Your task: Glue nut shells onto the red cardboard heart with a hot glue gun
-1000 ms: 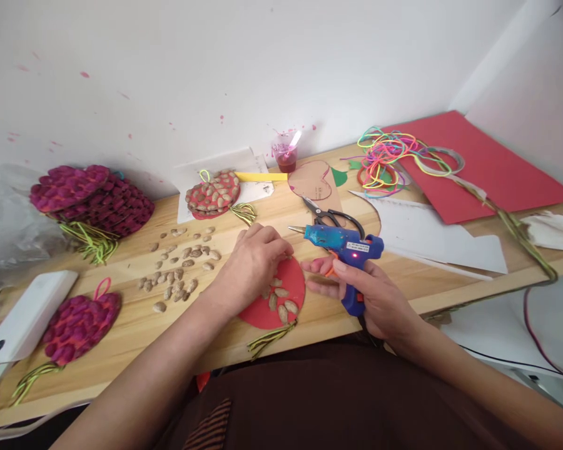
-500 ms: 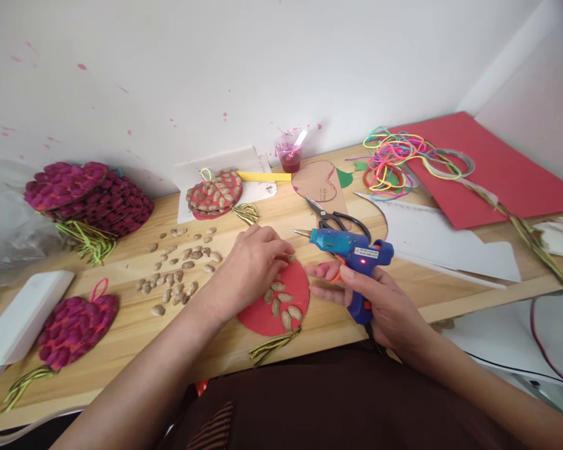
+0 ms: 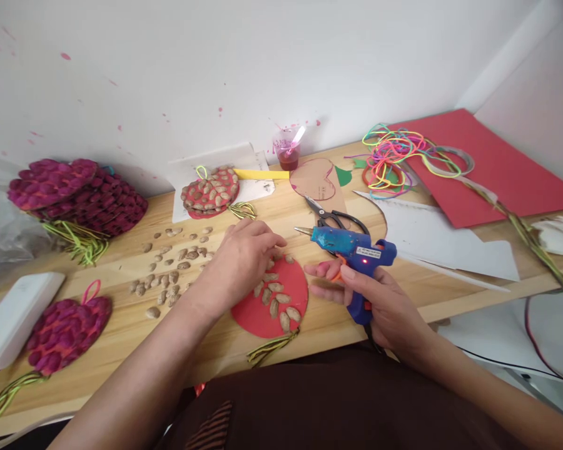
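Note:
A round red disc (image 3: 293, 294) lies on the table before me, with several peanuts (image 3: 273, 308) set in a leaf-like pattern and a green-black tassel (image 3: 272, 347) at its near edge. Over the disc's far left part, my left hand (image 3: 244, 259) has its fingers bent and closed around a peanut (image 3: 276, 253); its fingertips are partly hidden. My right hand (image 3: 380, 297) grips a blue glue gun (image 3: 340, 240), nozzle pointing left above the table, red light lit. Loose peanuts (image 3: 169, 278) are scattered left of my left forearm.
Black scissors (image 3: 328, 215) lie behind the glue gun. Farther back are a peanut-covered disc (image 3: 211, 190), a cup of dark red liquid (image 3: 288, 159), tangled coloured cords (image 3: 394, 153) and red card (image 3: 497, 169). At left stand stacked purple discs (image 3: 89, 197) and a white box (image 3: 19, 319).
My left hand has drawn back slightly left, baring more peanuts on the disc. My right hand stays nearly still with the glue gun. The view has shifted a little.

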